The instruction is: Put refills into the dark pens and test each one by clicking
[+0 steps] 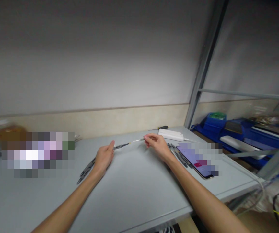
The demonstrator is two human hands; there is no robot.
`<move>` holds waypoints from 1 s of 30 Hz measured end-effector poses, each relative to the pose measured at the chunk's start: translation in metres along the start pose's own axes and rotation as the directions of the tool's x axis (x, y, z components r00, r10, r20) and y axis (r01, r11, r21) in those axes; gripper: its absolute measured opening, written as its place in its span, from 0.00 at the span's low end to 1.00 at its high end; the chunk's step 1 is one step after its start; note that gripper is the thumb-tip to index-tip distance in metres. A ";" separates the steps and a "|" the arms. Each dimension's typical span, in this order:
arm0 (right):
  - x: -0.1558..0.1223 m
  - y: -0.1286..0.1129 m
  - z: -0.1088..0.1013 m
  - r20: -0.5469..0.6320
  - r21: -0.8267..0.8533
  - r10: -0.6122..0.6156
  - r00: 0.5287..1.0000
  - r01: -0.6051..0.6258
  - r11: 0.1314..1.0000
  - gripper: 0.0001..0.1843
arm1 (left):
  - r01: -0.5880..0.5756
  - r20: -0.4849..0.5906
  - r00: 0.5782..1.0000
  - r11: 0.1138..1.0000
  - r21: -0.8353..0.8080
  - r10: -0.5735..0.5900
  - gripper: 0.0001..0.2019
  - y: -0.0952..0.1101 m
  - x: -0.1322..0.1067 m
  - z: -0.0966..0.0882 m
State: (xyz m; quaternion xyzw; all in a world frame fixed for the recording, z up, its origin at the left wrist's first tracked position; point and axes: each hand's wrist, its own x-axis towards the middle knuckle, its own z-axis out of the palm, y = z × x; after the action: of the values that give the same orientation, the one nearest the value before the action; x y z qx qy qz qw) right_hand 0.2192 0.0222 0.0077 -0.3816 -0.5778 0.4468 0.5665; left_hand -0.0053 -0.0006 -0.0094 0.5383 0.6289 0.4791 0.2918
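Note:
My left hand [104,157] is closed around a dark grey pen barrel [121,146] pointing right, above the table. To its right, my right hand [156,144] pinches a thin pen refill [137,140] with a whitish middle. The refill lines up with the barrel's tip; blur hides whether they are joined. Several grey pens [87,171] lie by my left wrist, partly covered by it. More dark pens [181,156] are lying beyond my right forearm, alongside a phone [192,161] with a lit screen.
A white power strip [170,134] with a cable and a screwdriver [162,128] lie near the wall. The table [129,194] has a metal frame post [204,64] at its right. Blue bins [214,123] stand beyond. Pixelated items [37,152] are at left.

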 end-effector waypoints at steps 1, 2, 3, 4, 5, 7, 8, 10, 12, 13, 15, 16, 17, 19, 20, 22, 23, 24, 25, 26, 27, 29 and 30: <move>0.001 0.000 -0.001 -0.028 0.031 0.015 0.999 -0.014 0.999 0.16 | 0.006 -0.007 1.000 1.000 -0.012 -0.006 0.27 0.001 0.000 -0.001; 0.002 0.000 -0.002 -0.054 0.059 0.030 0.998 -0.026 0.998 0.17 | 0.009 -0.014 1.000 1.000 -0.020 -0.009 0.28 0.001 0.000 -0.001; 0.003 -0.001 -0.003 -0.077 0.082 0.043 0.996 -0.036 0.996 0.17 | 0.010 -0.020 1.000 1.000 -0.024 -0.010 0.28 0.001 0.000 -0.002; 0.004 -0.001 -0.004 -0.093 0.101 0.054 0.994 -0.044 0.994 0.17 | 0.008 -0.026 1.000 1.000 -0.026 -0.009 0.28 0.001 0.000 -0.002; 0.004 -0.001 -0.004 -0.104 0.117 0.061 0.993 -0.049 0.992 0.17 | 0.005 -0.031 0.999 1.000 -0.024 -0.006 0.28 0.000 0.001 -0.003; 0.004 -0.002 -0.005 -0.110 0.133 0.071 0.991 -0.056 0.989 0.17 | -0.009 -0.041 0.999 1.000 -0.017 0.009 0.28 -0.002 0.002 -0.003; 0.004 -0.002 -0.005 -0.110 0.134 0.075 0.991 -0.060 0.989 0.17 | -0.015 -0.043 0.999 1.000 -0.009 0.014 0.28 -0.003 0.003 -0.004; 0.003 -0.001 -0.004 -0.106 0.129 0.082 0.991 -0.068 0.989 0.17 | -0.018 -0.044 0.999 1.000 0.007 0.019 0.28 -0.004 0.004 -0.004; 0.003 0.000 -0.002 -0.097 0.125 0.090 0.991 -0.077 0.989 0.17 | -0.018 -0.040 0.999 1.000 0.017 0.018 0.27 -0.005 0.005 -0.004; 0.002 0.000 -0.002 -0.092 0.125 0.093 0.991 -0.082 0.989 0.17 | -0.016 -0.039 0.999 1.000 0.018 0.017 0.27 -0.005 0.005 -0.003; 0.002 0.001 -0.001 -0.084 0.125 0.099 0.992 -0.088 0.988 0.18 | -0.018 -0.032 0.999 1.000 0.013 0.019 0.27 -0.006 0.005 -0.003; 0.001 0.001 -0.001 -0.083 0.123 0.100 0.992 -0.089 0.988 0.18 | -0.022 -0.028 0.999 1.000 0.012 0.022 0.27 -0.006 0.005 -0.003; 0.001 0.000 0.000 -0.081 0.120 0.101 0.992 -0.091 0.989 0.18 | -0.027 -0.024 0.999 1.000 0.014 0.027 0.27 -0.006 0.005 -0.003; 0.001 0.000 0.000 -0.069 0.115 0.101 0.993 -0.092 0.989 0.18 | -0.040 -0.021 0.999 0.999 0.022 0.040 0.27 -0.007 0.004 -0.002; 0.000 0.000 0.000 -0.060 0.114 0.101 0.993 -0.094 0.989 0.18 | -0.044 -0.021 0.999 0.999 0.027 0.045 0.27 -0.007 0.004 -0.002; 0.000 -0.001 0.001 -0.042 0.116 0.100 0.994 -0.095 0.989 0.18 | -0.046 -0.021 0.999 0.998 0.041 0.047 0.27 -0.007 0.003 -0.001; -0.001 -0.002 0.001 -0.034 0.117 0.098 0.995 -0.093 0.989 0.18 | -0.044 -0.020 0.999 0.998 0.048 0.045 0.27 -0.007 0.003 -0.001; -0.001 -0.002 0.002 -0.028 0.118 0.096 0.995 -0.092 0.989 0.18 | -0.042 -0.021 0.999 0.998 0.054 0.044 0.27 -0.006 0.003 -0.001; -0.002 -0.003 0.002 -0.024 0.119 0.094 0.995 -0.090 0.989 0.18 | -0.041 -0.020 0.999 0.998 0.057 0.042 0.27 -0.006 0.003 -0.001; -0.003 -0.003 0.003 -0.018 0.118 0.092 0.996 -0.089 0.989 0.18 | -0.039 -0.018 0.999 0.998 0.056 0.040 0.27 -0.005 0.002 0.000; -0.003 -0.004 0.004 -0.013 0.117 0.091 0.996 -0.089 0.989 0.18 | -0.036 -0.013 0.999 0.998 0.053 0.037 0.27 -0.005 0.001 0.000; -0.005 -0.005 0.006 0.015 0.112 0.092 0.996 -0.093 0.989 0.17 | -0.034 0.002 0.999 0.999 0.041 0.034 0.27 -0.003 -0.001 0.002; -0.007 -0.005 0.008 0.035 0.107 0.091 0.995 -0.094 0.990 0.17 | -0.038 0.011 0.999 0.999 0.038 0.037 0.27 -0.002 -0.003 0.003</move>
State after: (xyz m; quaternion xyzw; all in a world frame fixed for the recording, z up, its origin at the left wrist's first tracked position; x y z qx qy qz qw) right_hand 0.2123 0.0137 0.0108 -0.3698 -0.5428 0.5089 0.5565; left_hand -0.0029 -0.0022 -0.0123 0.5580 0.6262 0.4696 0.2757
